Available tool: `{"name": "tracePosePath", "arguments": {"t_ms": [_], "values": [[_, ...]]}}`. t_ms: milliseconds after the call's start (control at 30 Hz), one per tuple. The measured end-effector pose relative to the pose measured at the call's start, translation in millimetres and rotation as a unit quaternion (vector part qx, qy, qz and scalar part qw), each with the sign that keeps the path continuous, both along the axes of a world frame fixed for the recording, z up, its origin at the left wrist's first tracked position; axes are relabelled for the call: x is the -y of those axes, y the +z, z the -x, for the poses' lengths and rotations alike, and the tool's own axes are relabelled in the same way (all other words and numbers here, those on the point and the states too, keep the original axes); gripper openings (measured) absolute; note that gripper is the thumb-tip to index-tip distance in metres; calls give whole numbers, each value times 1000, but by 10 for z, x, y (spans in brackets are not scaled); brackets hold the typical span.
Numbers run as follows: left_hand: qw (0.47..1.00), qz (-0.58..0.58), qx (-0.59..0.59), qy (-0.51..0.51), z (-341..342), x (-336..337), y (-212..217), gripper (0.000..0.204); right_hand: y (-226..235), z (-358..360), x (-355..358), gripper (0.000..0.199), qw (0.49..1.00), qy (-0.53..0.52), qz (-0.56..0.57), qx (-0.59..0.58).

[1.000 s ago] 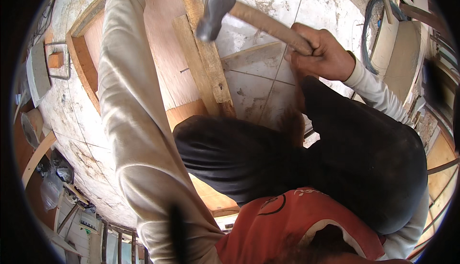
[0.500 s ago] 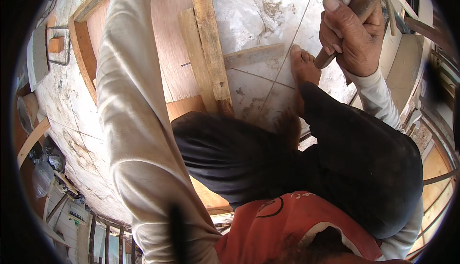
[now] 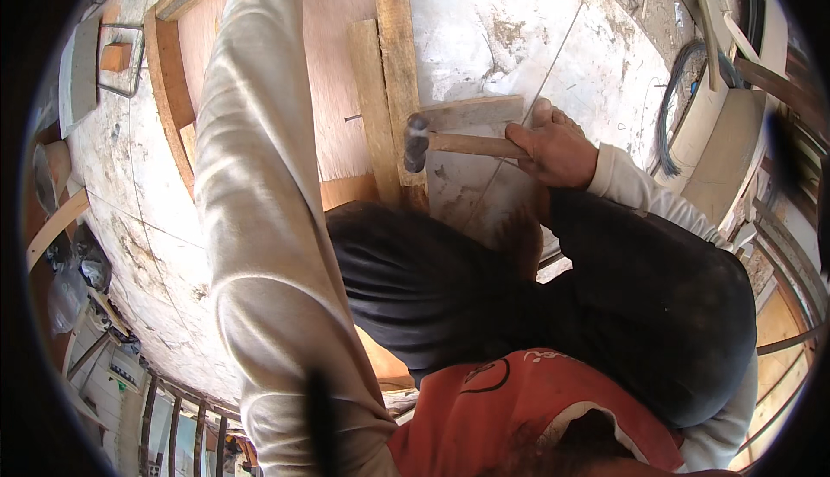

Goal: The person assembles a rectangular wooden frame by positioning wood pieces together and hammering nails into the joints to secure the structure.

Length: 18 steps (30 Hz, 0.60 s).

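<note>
My right hand (image 3: 558,150) is wrapped round the wooden handle of a hammer (image 3: 474,144). The dark metal head is at the side of a long wooden batten (image 3: 400,62); I cannot tell whether it touches. A shorter wood strip (image 3: 373,105) lies along that batten, and a nail (image 3: 352,118) sticks out sideways beside it, over a pale plywood panel (image 3: 333,62). My left arm stretches forward across the panel in a light sleeve, and its hand lies beyond the top edge, out of sight.
A flat piece of wood (image 3: 471,112) lies on the tiled floor beside my bare foot. Coiled dark wire (image 3: 670,122) and several boards (image 3: 726,140) are at the right. On the left are a small wood block (image 3: 115,57) and a plastic bag (image 3: 67,297).
My right hand has come down and to the left with the hammer, from raised close in front of me to low beside the batten. The view has shifted slightly.
</note>
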State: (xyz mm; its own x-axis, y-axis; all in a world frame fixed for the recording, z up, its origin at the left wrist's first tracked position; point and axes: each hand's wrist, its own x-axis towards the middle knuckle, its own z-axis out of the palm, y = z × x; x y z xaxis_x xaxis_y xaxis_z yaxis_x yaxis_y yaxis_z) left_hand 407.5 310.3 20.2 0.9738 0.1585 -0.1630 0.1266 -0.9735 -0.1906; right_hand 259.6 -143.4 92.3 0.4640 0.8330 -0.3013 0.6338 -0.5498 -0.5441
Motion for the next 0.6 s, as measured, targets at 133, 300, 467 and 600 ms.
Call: {"name": "tracePosePath", "arguments": {"t_ms": [133,300,467,600], "values": [[1000,-7,6,-8,105,-89,-65,28,170,-266,-188,22,972,-64,5,-225],[1000,13,-24,9,76,66,52,28,417,-234,-303,15,915,-239,-245,-211],[998,39,16,46,102,119,49,29,-87,14,-64,18,998,35,28,48],[1000,0,-1,16,172,-69,-62,30,488,-204,-441,10,908,-226,-242,-257]]}}
